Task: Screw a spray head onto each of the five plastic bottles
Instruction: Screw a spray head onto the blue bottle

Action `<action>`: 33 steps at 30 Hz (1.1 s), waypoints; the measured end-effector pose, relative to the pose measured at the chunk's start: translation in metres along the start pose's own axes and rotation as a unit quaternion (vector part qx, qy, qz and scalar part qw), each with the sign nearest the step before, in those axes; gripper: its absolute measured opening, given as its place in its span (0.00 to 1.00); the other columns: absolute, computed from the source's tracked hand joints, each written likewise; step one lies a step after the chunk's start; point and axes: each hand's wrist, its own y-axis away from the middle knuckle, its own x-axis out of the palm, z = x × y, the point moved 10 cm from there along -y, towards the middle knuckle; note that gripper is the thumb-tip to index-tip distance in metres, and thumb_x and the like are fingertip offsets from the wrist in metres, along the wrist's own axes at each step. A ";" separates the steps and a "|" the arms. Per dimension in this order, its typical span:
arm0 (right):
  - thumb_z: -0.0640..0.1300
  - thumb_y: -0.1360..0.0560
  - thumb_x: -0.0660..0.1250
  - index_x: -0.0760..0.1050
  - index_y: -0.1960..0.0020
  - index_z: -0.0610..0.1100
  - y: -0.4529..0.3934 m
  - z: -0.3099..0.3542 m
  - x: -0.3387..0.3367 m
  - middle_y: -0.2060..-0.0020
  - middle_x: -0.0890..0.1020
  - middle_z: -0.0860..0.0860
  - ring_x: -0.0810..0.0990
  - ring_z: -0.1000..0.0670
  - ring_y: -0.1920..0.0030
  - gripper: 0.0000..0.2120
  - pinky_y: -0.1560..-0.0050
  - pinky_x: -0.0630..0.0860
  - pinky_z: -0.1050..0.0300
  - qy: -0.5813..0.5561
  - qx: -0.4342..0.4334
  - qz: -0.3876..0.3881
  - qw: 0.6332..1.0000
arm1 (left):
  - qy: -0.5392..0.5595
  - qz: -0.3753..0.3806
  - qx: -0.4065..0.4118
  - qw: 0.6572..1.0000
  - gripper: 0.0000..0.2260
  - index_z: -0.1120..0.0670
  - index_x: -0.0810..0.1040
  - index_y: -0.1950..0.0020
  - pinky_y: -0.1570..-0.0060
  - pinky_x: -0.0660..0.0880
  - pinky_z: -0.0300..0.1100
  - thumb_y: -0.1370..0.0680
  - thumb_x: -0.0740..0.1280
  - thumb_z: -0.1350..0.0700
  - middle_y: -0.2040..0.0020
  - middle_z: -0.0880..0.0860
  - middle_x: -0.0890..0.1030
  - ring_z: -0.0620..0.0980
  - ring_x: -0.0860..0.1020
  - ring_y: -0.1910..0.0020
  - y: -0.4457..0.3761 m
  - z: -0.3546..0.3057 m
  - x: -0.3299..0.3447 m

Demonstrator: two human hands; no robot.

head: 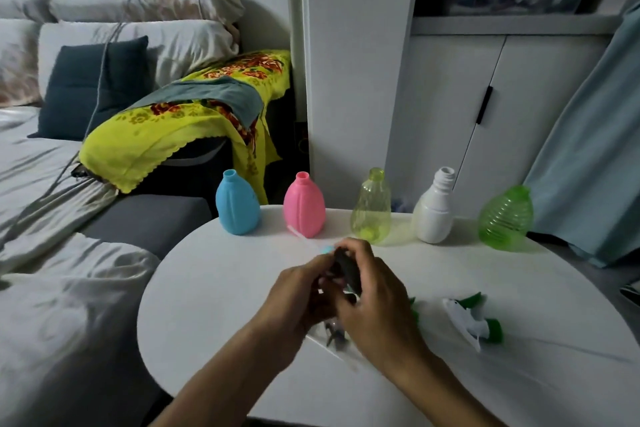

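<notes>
Several open-necked bottles stand in a row at the far edge of the white round table (pixel 214 305): blue bottle (pixel 237 203), pink bottle (pixel 304 206), clear yellow-green bottle (pixel 371 208), white bottle (pixel 434 207) and ribbed green bottle (pixel 505 218). Over the table's middle, my left hand (pixel 298 302) and my right hand (pixel 372 302) together hold a dark spray head (pixel 346 267) with a light blue collar and a thin clear tube pointing toward the pink bottle. A white and green spray head (pixel 472 321) lies on the table to the right. More spray heads lie partly hidden under my hands.
A sofa with grey cushions and pillows runs along the left, with a yellow floral cloth (pixel 180 125) draped behind the table. White cabinets (pixel 485 107) stand behind the bottles and a blue curtain (pixel 595 135) hangs at the right.
</notes>
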 end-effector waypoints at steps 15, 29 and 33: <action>0.43 0.27 0.75 0.78 0.54 0.56 -0.023 -0.075 -0.061 0.64 0.85 0.51 0.83 0.49 0.67 0.08 0.61 0.80 0.54 -0.201 0.125 -0.065 0.969 | -0.202 -0.421 0.162 0.869 0.48 0.51 0.58 0.25 0.36 0.71 0.56 0.38 0.82 0.51 0.36 0.56 0.71 0.57 0.71 0.36 -0.092 -0.075 -0.224; 0.47 0.29 0.74 0.81 0.51 0.55 -0.021 -0.085 -0.054 0.60 0.85 0.54 0.84 0.52 0.61 0.07 0.56 0.81 0.57 -0.251 0.133 -0.012 0.959 | -0.229 -0.334 0.163 0.900 0.40 0.50 0.66 0.39 0.56 0.79 0.47 0.44 0.83 0.47 0.45 0.53 0.76 0.56 0.78 0.46 -0.133 -0.055 -0.238; 0.52 0.36 0.75 0.83 0.50 0.54 -0.031 -0.082 -0.077 0.56 0.87 0.54 0.84 0.56 0.56 0.14 0.52 0.79 0.63 -0.299 0.109 -0.048 0.947 | -0.342 -0.316 0.236 0.853 0.44 0.50 0.66 0.36 0.51 0.79 0.56 0.47 0.82 0.48 0.44 0.55 0.75 0.57 0.77 0.47 -0.094 -0.095 -0.205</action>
